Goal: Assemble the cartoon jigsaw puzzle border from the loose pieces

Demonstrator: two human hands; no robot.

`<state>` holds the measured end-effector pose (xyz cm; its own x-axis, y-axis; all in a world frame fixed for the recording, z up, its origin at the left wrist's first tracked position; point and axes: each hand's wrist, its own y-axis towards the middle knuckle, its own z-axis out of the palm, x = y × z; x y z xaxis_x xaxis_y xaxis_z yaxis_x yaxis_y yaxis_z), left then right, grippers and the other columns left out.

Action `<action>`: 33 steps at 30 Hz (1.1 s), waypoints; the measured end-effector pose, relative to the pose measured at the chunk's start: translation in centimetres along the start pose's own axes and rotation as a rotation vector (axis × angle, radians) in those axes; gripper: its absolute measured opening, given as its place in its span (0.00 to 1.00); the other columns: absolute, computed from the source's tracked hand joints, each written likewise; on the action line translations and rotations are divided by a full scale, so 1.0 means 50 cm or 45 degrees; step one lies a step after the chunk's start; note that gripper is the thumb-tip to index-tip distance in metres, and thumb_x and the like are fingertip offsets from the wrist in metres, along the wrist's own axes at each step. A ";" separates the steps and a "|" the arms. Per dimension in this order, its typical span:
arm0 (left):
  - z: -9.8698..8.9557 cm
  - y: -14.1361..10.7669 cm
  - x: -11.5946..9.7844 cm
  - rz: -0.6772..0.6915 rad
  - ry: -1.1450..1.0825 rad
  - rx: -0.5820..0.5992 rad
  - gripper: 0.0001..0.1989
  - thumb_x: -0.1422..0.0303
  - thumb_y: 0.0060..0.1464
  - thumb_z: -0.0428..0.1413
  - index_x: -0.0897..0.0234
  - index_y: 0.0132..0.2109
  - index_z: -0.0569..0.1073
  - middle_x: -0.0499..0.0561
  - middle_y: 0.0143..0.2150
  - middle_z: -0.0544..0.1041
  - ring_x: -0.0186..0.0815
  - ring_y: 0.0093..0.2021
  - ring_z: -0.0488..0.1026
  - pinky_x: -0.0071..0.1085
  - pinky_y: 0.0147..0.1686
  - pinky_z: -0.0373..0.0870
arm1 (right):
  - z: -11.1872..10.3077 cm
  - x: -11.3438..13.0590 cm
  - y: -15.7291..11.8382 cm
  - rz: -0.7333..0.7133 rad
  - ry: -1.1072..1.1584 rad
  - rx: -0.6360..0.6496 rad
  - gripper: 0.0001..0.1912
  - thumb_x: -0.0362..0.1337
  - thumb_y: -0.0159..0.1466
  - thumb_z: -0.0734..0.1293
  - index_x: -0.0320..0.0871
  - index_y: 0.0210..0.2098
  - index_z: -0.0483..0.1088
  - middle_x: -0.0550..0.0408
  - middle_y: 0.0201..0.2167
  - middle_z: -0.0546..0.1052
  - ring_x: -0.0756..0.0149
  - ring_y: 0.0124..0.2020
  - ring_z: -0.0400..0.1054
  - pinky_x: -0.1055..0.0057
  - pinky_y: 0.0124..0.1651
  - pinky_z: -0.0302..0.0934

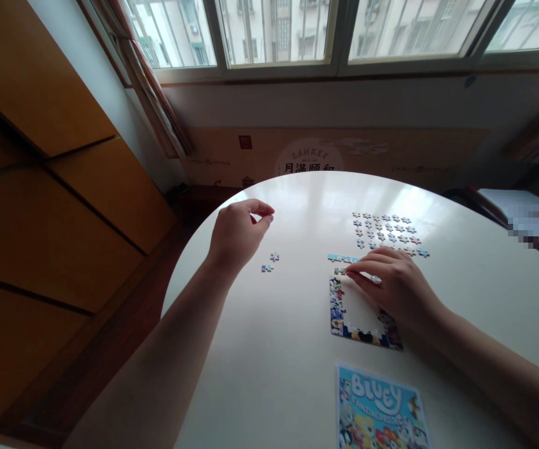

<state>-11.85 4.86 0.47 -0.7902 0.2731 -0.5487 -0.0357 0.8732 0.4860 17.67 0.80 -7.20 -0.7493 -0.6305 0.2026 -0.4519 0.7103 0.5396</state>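
Note:
My right hand (393, 277) is closed in a pinch, its fingertips at a small puzzle piece (339, 271) just inside the upper left of a partly assembled puzzle frame (336, 312). A blue top strip (339, 257) of joined pieces lies slightly apart above it. My right hand hides part of the strip and the frame's right side. My left hand (241, 231) hovers over the table's left part, thumb and fingers pinched together; whatever sits between them is too small to make out. Two loose puzzle pieces (267, 268) lie below it.
Rows of loose puzzle pieces (388, 231) are laid out behind my right hand. A blue "Bluey" picture sheet (379, 405) lies near me on the round white table (260, 362). Wooden cabinets (63, 249) stand to the left, windows (273, 31) ahead.

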 end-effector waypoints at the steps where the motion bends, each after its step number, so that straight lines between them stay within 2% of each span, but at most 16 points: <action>1: 0.000 -0.001 -0.002 0.006 0.002 0.002 0.07 0.67 0.53 0.60 0.60 0.38 0.82 0.48 0.34 0.82 0.32 0.27 0.70 0.30 0.32 0.67 | 0.000 0.000 0.000 -0.001 -0.001 0.004 0.07 0.40 0.66 0.69 0.48 0.35 0.80 0.55 0.33 0.83 0.56 0.38 0.74 0.58 0.43 0.64; 4: 0.002 -0.005 -0.011 0.041 -0.010 0.051 0.06 0.68 0.54 0.60 0.60 0.38 0.82 0.47 0.32 0.81 0.33 0.27 0.71 0.30 0.32 0.68 | -0.001 0.001 0.001 -0.002 -0.014 0.000 0.07 0.40 0.66 0.69 0.49 0.35 0.80 0.56 0.32 0.82 0.56 0.38 0.74 0.58 0.43 0.63; 6: 0.003 -0.009 -0.019 0.103 -0.038 0.147 0.06 0.70 0.54 0.60 0.61 0.37 0.82 0.48 0.31 0.81 0.33 0.28 0.72 0.30 0.32 0.69 | 0.000 0.001 0.001 -0.005 -0.020 -0.004 0.07 0.40 0.66 0.69 0.49 0.35 0.80 0.56 0.33 0.82 0.56 0.38 0.74 0.58 0.43 0.63; 12: 0.020 -0.026 -0.037 0.541 -0.188 0.646 0.09 0.75 0.56 0.57 0.61 0.41 0.82 0.50 0.38 0.82 0.33 0.34 0.76 0.29 0.37 0.73 | 0.003 0.002 0.002 -0.019 -0.027 -0.005 0.07 0.40 0.66 0.69 0.50 0.36 0.80 0.56 0.34 0.83 0.57 0.39 0.74 0.58 0.44 0.62; 17: 0.065 -0.045 -0.040 0.672 -0.130 0.900 0.13 0.75 0.58 0.56 0.58 0.45 0.82 0.51 0.42 0.82 0.35 0.39 0.78 0.31 0.39 0.73 | 0.005 0.006 0.004 -0.005 -0.045 0.013 0.07 0.38 0.66 0.68 0.52 0.35 0.80 0.57 0.34 0.82 0.58 0.39 0.73 0.57 0.45 0.61; 20: 0.091 -0.054 -0.043 0.702 -0.085 0.929 0.12 0.73 0.58 0.57 0.55 0.45 0.82 0.51 0.42 0.82 0.35 0.38 0.77 0.31 0.37 0.72 | 0.004 0.010 0.007 0.011 -0.036 0.021 0.07 0.39 0.66 0.68 0.52 0.35 0.80 0.58 0.33 0.82 0.58 0.38 0.73 0.58 0.44 0.61; 23: 0.107 -0.060 -0.053 0.677 -0.072 0.876 0.10 0.69 0.58 0.58 0.55 0.45 0.82 0.51 0.42 0.82 0.36 0.38 0.77 0.31 0.36 0.71 | 0.004 0.012 0.009 0.026 -0.029 0.023 0.07 0.39 0.66 0.68 0.52 0.34 0.79 0.59 0.32 0.82 0.59 0.38 0.72 0.58 0.44 0.61; 27: 0.119 -0.065 -0.063 0.596 -0.083 0.811 0.08 0.67 0.57 0.59 0.58 0.41 0.82 0.51 0.40 0.82 0.35 0.36 0.76 0.31 0.35 0.70 | 0.005 0.013 0.009 0.030 -0.042 0.050 0.07 0.39 0.66 0.68 0.52 0.34 0.79 0.60 0.33 0.82 0.59 0.38 0.72 0.58 0.45 0.60; 33: 0.134 -0.069 -0.055 0.596 -0.161 0.814 0.05 0.67 0.54 0.61 0.57 0.36 0.83 0.50 0.38 0.81 0.35 0.36 0.76 0.32 0.38 0.71 | 0.007 0.014 0.008 0.014 -0.053 0.059 0.08 0.39 0.66 0.68 0.53 0.33 0.79 0.60 0.33 0.82 0.58 0.39 0.72 0.58 0.45 0.59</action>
<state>-5.47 3.80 -4.26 -0.5595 0.6785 -0.4760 0.6701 0.7083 0.2219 16.81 0.76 -7.15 -0.7734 -0.6097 0.1733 -0.4649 0.7315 0.4987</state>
